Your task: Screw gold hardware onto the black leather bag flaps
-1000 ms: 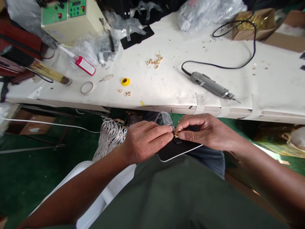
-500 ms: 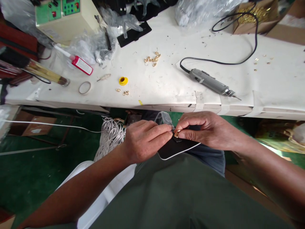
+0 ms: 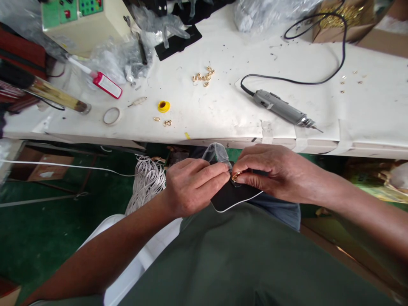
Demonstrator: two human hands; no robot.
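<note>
Over my lap, in front of the bench edge, my left hand (image 3: pixel 194 185) is closed on a black flat panel (image 3: pixel 231 199) with a white edge. A strip of clear plastic (image 3: pixel 217 152) loops up beside its fingertips. My right hand (image 3: pixel 270 172) pinches a small gold-coloured metal fitting (image 3: pixel 235 175) between thumb and forefinger, against a dark tab on the panel. The two hands' fingertips nearly meet there. The fitting's exact shape is partly hidden by the fingers.
On the white bench (image 3: pixel 216 112) lie a grey rotary tool (image 3: pixel 282 108) with a black cord, gold fittings (image 3: pixel 204 77), a yellow cap (image 3: pixel 163 106), a tape roll (image 3: pixel 111 116) and a red-and-white bottle (image 3: pixel 108 85). White cord (image 3: pixel 146 180) hangs in a bundle at left.
My right hand has shifted slightly left and up with the fitting, and the panel tilts a little. The clear plastic loop stands higher. My left hand keeps its grip.
</note>
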